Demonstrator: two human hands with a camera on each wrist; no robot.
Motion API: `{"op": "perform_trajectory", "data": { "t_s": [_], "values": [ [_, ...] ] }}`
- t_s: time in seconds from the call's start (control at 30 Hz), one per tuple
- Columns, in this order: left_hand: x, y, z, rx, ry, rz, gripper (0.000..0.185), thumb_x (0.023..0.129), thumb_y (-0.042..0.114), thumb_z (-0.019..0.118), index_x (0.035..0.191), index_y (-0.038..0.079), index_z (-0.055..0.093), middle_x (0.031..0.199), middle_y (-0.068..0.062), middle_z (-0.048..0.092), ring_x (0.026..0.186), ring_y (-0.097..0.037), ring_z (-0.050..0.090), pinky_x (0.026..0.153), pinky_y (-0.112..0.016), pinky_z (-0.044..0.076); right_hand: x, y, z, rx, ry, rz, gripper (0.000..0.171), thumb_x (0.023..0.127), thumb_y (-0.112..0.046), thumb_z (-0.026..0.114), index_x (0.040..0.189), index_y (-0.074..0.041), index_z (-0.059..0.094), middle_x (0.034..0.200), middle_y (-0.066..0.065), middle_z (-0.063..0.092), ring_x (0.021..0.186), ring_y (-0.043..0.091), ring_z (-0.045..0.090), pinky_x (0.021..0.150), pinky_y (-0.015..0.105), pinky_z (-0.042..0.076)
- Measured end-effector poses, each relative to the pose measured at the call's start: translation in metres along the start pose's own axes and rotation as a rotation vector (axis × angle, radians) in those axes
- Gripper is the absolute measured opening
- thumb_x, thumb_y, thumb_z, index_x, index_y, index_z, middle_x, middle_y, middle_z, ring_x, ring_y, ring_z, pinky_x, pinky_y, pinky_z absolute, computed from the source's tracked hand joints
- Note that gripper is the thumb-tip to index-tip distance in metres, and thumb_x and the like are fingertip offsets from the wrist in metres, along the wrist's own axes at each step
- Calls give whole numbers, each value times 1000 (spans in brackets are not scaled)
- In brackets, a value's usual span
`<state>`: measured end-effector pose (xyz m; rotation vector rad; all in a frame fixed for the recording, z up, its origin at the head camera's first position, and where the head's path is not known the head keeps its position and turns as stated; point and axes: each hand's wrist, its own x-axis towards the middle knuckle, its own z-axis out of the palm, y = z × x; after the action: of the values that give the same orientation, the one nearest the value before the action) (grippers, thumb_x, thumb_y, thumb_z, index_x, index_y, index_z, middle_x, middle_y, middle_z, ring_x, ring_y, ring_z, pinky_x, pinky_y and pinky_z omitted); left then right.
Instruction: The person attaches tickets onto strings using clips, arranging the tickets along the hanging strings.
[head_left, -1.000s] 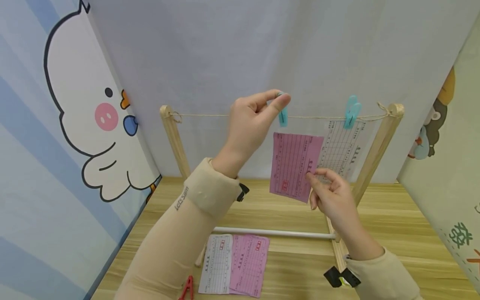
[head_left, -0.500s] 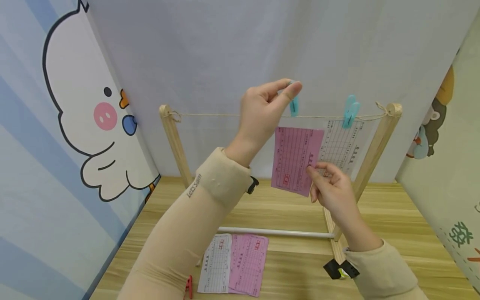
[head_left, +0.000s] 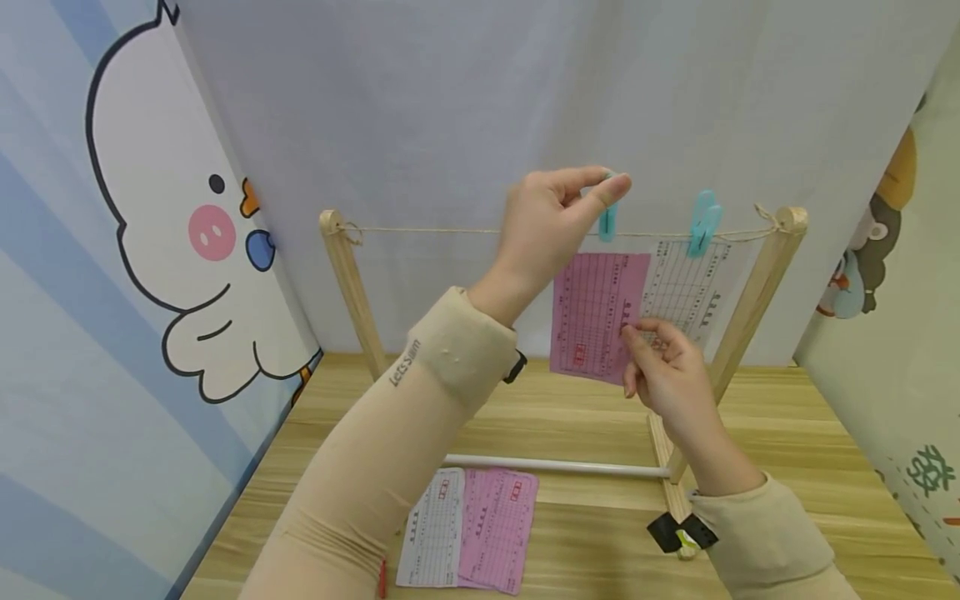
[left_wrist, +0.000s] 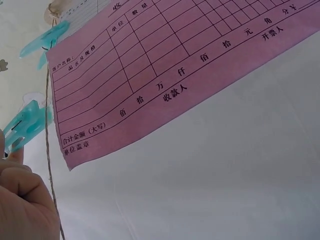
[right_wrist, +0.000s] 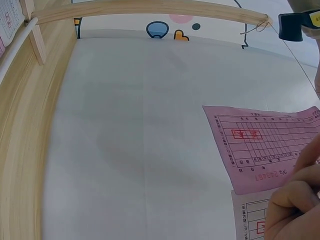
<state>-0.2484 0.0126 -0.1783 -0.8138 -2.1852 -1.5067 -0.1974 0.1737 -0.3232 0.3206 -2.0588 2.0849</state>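
Head view shows your left hand (head_left: 551, 225) pinching the teal clothespin (head_left: 607, 218) at the string (head_left: 420, 231), just above the pink receipt (head_left: 597, 315). Your right hand (head_left: 667, 371) pinches that receipt's right edge, holding it up beside the white receipt (head_left: 686, 292) hanging under another teal peg (head_left: 703, 222).
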Motion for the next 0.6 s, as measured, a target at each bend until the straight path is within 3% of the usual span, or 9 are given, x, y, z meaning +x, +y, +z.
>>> {"op": "perform_trajectory", "data": {
  "t_s": [0.2,0.6],
  "values": [
    [0,-1,1,72,-70,-98,36,96,35,66,120,10,72,49,7,23,43,-5,18,45,-20,18,2,1,1,20,10,1,21,106,-23,47,118,-5,46,51,-8,53,39,4,39,38,19,26],
    [-2,-1,5,114,-76,-103,37,96,37,65,123,11,71,49,7,24,43,-5,18,44,-20,18,2,3,2,67,25,-10,20,106,-22,47,115,-5,48,52,-9,54,39,3,41,37,17,26]
  ]
}}
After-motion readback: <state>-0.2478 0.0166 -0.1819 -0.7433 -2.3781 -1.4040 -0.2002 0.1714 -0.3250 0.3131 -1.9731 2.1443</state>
